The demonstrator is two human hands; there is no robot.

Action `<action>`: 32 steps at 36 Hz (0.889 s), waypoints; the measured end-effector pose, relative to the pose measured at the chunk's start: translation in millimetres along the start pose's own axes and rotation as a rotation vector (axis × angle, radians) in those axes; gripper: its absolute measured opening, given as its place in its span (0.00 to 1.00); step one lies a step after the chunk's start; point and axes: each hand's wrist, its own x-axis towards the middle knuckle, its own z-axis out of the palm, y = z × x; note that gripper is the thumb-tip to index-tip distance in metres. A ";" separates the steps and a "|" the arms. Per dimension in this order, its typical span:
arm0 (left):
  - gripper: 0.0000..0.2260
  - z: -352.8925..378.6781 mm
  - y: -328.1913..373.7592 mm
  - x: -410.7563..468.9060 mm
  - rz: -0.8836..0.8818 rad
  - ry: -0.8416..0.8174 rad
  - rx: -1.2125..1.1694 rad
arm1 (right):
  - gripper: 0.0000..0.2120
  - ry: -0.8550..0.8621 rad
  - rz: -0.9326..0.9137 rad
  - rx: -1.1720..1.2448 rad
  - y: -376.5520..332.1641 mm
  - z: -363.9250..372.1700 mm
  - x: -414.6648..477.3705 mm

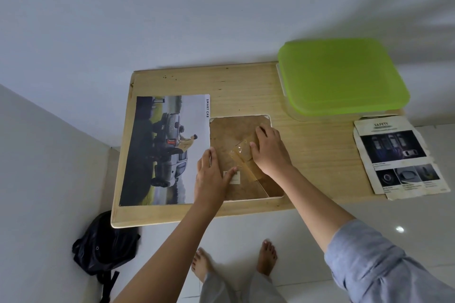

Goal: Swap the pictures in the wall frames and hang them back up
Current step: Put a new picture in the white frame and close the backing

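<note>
A picture frame (242,130) lies face down on the wooden table (246,88), its brown backing board up and a thin white rim around it. A clear plastic stand (242,157) lies across the backing. My left hand (211,177) rests flat on the frame's left part, thumb stretched toward a small white label. My right hand (269,150) presses on the backing's right side, fingers spread toward the far edge. A large car poster (162,150) marked "SMART CAR" lies left of the frame. A crumpled "SAFETY" leaflet (398,155) sits at the table's right edge.
A plastic box with a lime-green lid (342,76) stands at the table's far right corner against the white wall. A black backpack (103,243) slumps on the tiled floor under the table's left corner. My bare feet (267,256) stand just before the table.
</note>
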 end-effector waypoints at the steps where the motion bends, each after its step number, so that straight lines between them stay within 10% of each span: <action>1: 0.37 -0.3 0.1 0.2 0.005 0.001 0.000 | 0.22 -0.017 -0.010 0.003 -1.1 -0.4 1.6; 32: 0.49 -15.1 -30.2 -6.7 0.104 -0.161 -0.135 | 0.40 -0.067 0.164 0.669 49.1 1.6 -68.3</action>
